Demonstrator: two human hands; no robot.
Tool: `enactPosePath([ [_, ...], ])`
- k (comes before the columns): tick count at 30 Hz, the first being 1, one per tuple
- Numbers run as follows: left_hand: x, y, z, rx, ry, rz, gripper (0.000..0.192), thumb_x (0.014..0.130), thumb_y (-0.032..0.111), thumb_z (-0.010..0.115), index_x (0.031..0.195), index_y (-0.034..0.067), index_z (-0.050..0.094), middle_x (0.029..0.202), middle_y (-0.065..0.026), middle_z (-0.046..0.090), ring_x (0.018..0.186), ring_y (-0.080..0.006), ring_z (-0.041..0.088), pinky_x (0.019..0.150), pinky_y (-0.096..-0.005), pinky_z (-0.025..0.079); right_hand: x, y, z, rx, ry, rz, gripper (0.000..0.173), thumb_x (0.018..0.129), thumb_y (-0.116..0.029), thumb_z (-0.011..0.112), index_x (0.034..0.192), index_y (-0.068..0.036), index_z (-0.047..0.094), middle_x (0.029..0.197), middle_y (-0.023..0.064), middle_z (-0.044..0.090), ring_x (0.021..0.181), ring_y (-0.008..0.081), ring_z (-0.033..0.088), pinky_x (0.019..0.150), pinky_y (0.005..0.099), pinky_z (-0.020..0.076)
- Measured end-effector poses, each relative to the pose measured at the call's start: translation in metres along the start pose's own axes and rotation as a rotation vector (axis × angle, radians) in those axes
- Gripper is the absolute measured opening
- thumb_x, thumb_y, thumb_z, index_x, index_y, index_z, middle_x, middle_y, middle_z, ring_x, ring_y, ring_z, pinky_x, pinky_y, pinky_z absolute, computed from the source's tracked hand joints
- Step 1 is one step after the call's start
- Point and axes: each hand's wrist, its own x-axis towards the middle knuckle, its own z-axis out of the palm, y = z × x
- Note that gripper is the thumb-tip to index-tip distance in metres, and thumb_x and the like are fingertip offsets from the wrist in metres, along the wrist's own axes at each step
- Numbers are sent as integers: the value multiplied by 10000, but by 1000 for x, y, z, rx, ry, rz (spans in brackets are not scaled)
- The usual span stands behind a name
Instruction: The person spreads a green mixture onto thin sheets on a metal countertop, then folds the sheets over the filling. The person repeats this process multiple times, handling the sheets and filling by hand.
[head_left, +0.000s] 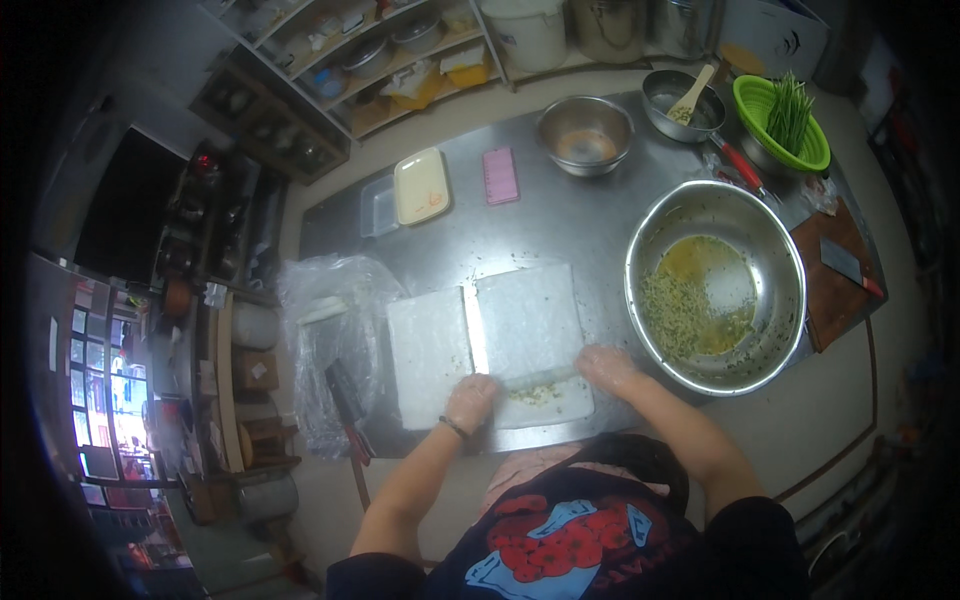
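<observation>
Two thin white sheets, which look like dough wrappers, lie side by side on the steel table (495, 232). My left hand (472, 400) and my right hand (609, 367) grip opposite ends of a fold across the right sheet (529, 319). Both seem to wear thin clear gloves. Green-flecked chopped filling (536, 395) shows on the near part of that sheet, between my hands. The left sheet (431, 352) lies flat with a few crumbs on it. To the right, a large steel bowl (709, 210) contains more chopped green filling (675, 315) and yellowish liquid.
A cleaver (343, 394) rests on a clear plastic bag (300, 375) at left, handle over the edge. Behind stand a cream tray (421, 184), a pink case (500, 176), a smaller steel bowl (585, 124), a saucepan (660, 97) and a green basket (750, 112). A knife (840, 259) lies right.
</observation>
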Motion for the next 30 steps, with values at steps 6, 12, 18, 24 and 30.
enactPosePath([
  [6, -8, 2, -8, 7, -163, 88, 171, 747, 94, 571, 916, 82, 594, 916, -109, 597, 905, -290, 577, 801, -396, 475, -17, -5, 3, 49, -56, -84, 137, 819, -157, 535, 922, -86, 591, 947, 109, 569, 896, 299, 618, 746, 443, 526],
  [12, 8, 35, -31, -57, -81, -280, 104, 736, 84, 611, 840, 79, 611, 847, -93, 608, 836, -291, 589, 775, -396, 480, -5, -9, -5, 113, -192, 146, 186, 814, -190, 545, 959, -82, 587, 1050, 131, 604, 934, 314, 625, 795, 420, 519],
  [18, -22, 28, -7, -40, 16, -80, 114, 750, 88, 614, 864, 84, 604, 873, -80, 611, 867, -302, 586, 767, -404, 483, -23, -14, 5, 37, -70, -52, 158, 854, -157, 504, 965, -89, 594, 982, 129, 606, 924, 322, 615, 781, 435, 509],
  [24, -22, 49, -20, -163, -113, -200, 100, 760, 102, 616, 856, 84, 599, 875, -89, 616, 864, -311, 586, 750, -419, 482, -37, -11, 17, 101, -141, -145, 174, 817, -192, 553, 934, -80, 618, 979, 143, 597, 919, 329, 595, 787, 437, 493],
  [30, -18, 70, -15, -123, 56, -353, 128, 774, 161, 669, 835, 75, 596, 764, -118, 592, 797, -333, 586, 693, -436, 474, -42, -22, 7, 116, 68, 46, 185, 793, -206, 579, 922, -77, 612, 954, 116, 581, 911, 290, 601, 753, 412, 512],
])
